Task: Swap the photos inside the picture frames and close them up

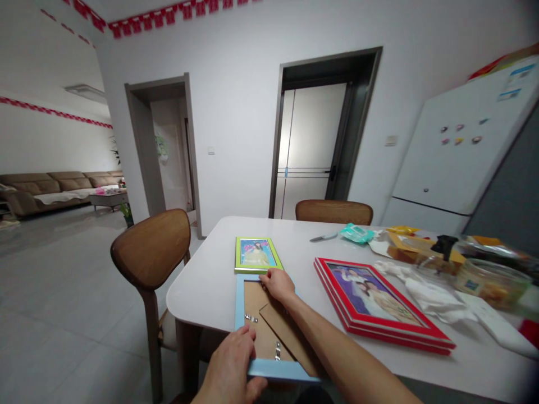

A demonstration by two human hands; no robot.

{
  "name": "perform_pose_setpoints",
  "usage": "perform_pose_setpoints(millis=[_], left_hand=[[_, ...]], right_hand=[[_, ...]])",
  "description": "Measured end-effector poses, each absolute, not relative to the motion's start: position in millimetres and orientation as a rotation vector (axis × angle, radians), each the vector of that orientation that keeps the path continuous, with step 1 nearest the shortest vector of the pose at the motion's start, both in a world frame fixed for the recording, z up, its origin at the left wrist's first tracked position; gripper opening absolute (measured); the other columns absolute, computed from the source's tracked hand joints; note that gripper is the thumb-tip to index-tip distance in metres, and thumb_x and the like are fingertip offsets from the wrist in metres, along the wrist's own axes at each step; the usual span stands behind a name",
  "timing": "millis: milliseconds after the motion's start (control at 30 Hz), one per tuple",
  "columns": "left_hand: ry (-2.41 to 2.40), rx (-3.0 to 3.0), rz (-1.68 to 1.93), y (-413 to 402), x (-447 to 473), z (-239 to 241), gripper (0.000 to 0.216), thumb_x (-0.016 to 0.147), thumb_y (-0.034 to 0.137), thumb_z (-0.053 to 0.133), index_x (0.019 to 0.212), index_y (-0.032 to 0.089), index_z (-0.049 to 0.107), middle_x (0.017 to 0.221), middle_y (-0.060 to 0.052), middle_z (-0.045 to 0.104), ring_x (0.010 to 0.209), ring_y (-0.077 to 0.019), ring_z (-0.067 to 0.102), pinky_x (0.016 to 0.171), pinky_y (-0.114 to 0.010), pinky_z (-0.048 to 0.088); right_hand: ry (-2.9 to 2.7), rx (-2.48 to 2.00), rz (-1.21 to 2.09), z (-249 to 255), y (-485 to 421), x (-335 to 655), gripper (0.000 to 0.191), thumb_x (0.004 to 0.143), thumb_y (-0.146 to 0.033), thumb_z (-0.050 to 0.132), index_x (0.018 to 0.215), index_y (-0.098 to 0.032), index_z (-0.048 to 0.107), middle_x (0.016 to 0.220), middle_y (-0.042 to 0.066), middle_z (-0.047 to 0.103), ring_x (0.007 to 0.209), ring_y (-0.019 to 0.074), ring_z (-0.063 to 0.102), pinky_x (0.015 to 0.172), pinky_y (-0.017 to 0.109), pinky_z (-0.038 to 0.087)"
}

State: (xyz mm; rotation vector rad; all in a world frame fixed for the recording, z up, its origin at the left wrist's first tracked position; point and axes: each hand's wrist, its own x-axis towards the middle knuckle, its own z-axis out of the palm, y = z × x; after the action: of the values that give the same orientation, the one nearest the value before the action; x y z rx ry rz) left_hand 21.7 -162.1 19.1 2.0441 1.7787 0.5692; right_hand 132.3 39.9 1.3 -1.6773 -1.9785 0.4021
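Observation:
A light blue picture frame lies face down at the near table edge, its brown backing board and folded-flat stand facing up. My left hand grips its lower left corner, fingers on the back and thumb at the edge. Small metal clips, one of them a silver clip, sit along the backing. My right hand is closed at the upper edge, fingertips pressed on a clip they mostly cover. Just beyond is a green picture frame with a photo, face up.
Two stacked red picture frames lie right of my forearm. Farther back are a knife, a teal wipes packet, crumpled white tissue and a clear plastic jar. Wooden chairs stand left and behind the table.

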Motion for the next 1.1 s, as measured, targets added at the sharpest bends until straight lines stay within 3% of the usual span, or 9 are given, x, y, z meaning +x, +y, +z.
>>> perform_pose_setpoints(millis=[167, 367, 467, 567, 633, 733, 900, 1100], left_hand=[[1.693, 2.194, 0.448, -148, 42, 11, 0.052, 0.051, 0.021, 0.064, 0.101, 0.017, 0.053, 0.131, -0.010, 0.034, 0.122, -0.0283, 0.024, 0.100, -0.047, 0.017], [1.618, 2.188, 0.562, -142, 51, 7, 0.057, 0.054, 0.007, 0.052, 0.110, 0.009, 0.047, 0.127, -0.016, 0.038, 0.119, -0.0271, 0.030, 0.100, -0.041, 0.022], [1.572, 2.058, 0.894, -145, 51, 19, 0.050, 0.058, 0.011, 0.050, 0.109, 0.011, 0.046, 0.121, -0.016, 0.045, 0.114, -0.0261, 0.038, 0.096, -0.040, 0.030], [1.430, 1.694, 1.350, -142, 66, 40, 0.026, 0.069, 0.025, 0.048, 0.093, 0.017, 0.048, 0.112, -0.012, 0.052, 0.103, -0.0241, 0.049, 0.086, -0.037, 0.040], [1.283, 1.387, 1.534, -138, 84, 54, 0.024, 0.072, 0.036, 0.047, 0.087, 0.017, 0.046, 0.100, -0.010, 0.058, 0.090, -0.0227, 0.056, 0.077, -0.035, 0.045], [1.070, 1.168, 1.633, -132, 110, 72, 0.034, 0.066, 0.040, 0.055, 0.088, 0.017, 0.044, 0.086, -0.006, 0.061, 0.080, -0.0204, 0.059, 0.072, -0.032, 0.047], [0.945, 1.096, 1.717, -111, 132, 91, 0.050, 0.062, 0.031, 0.062, 0.104, 0.019, 0.038, 0.098, -0.005, 0.059, 0.087, -0.0175, 0.058, 0.077, -0.029, 0.046], [0.917, 1.298, 1.359, -63, 180, 63, 0.035, 0.072, 0.016, 0.049, 0.106, 0.012, 0.042, 0.106, -0.009, 0.058, 0.092, -0.0165, 0.057, 0.078, -0.026, 0.045]], right_hand=[[-1.926, -1.487, 0.525, 10, 35, 148, 0.026, 0.071, -0.035, 0.043, 0.062, -0.016, 0.058, 0.058, 0.002, 0.061, 0.058, 0.0123, 0.055, 0.052, 0.020, 0.036], [-1.771, -1.374, 0.668, 18, 9, 200, 0.027, 0.071, -0.034, 0.041, 0.078, -0.015, 0.059, 0.077, 0.005, 0.064, 0.070, 0.0142, 0.057, 0.061, 0.022, 0.041], [-1.425, -1.293, 1.030, 14, -22, 218, 0.030, 0.070, -0.036, 0.043, 0.088, -0.015, 0.056, 0.083, 0.007, 0.063, 0.072, 0.0144, 0.058, 0.059, 0.023, 0.043], [-1.078, -1.071, 1.545, 8, -64, 207, 0.034, 0.070, -0.042, 0.047, 0.090, -0.016, 0.054, 0.075, 0.005, 0.063, 0.062, 0.0134, 0.058, 0.055, 0.024, 0.043], [-0.946, -0.877, 1.831, 9, -86, 192, 0.039, 0.070, -0.047, 0.047, 0.096, -0.017, 0.052, 0.074, 0.005, 0.063, 0.060, 0.0150, 0.059, 0.054, 0.027, 0.044], [-0.779, -0.694, 1.655, 22, -99, 187, 0.034, 0.068, -0.045, 0.051, 0.087, -0.016, 0.055, 0.077, 0.005, 0.064, 0.066, 0.0158, 0.059, 0.057, 0.027, 0.046], [-0.918, -1.030, 1.237, 63, -68, 266, 0.023, 0.067, -0.035, 0.049, 0.082, -0.019, 0.057, 0.073, 0.002, 0.065, 0.064, 0.0153, 0.060, 0.058, 0.025, 0.047], [-1.340, -1.469, 0.906, 86, -9, 372, 0.021, 0.067, -0.031, 0.046, 0.068, -0.016, 0.061, 0.071, 0.006, 0.066, 0.064, 0.0176, 0.060, 0.055, 0.025, 0.046]])
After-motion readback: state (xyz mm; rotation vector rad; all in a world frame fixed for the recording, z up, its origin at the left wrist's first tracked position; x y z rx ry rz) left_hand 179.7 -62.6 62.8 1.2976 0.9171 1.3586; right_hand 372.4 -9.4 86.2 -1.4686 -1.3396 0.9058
